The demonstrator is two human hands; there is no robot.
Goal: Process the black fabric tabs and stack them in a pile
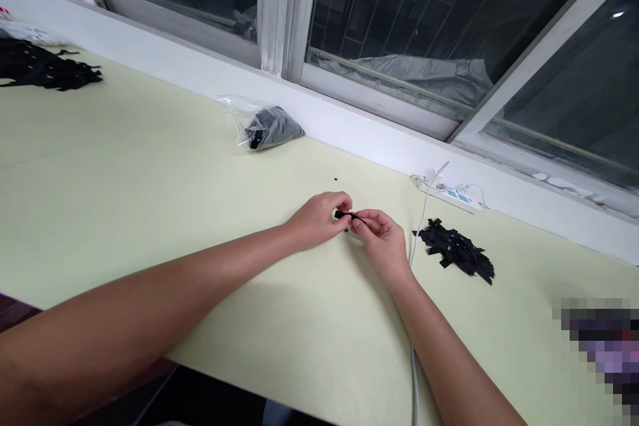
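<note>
Both of my hands meet at the middle of the pale green table (150, 173). My left hand (317, 218) and my right hand (382, 243) are each closed in a pinch on the ends of one small black strip (348, 215), held just above the tabletop. A tiny black piece (346, 230) lies on the table right under my fingers. A heap of similar black strips (455, 250) sits a short way to the right of my right hand.
A clear plastic bag of black parts (267, 125) lies near the window sill. Another pile of black strips (42, 66) is at the far left. A white power strip (452, 192) and its cable (415, 346) run past my right wrist. A black speck (335, 180) lies beyond my hands.
</note>
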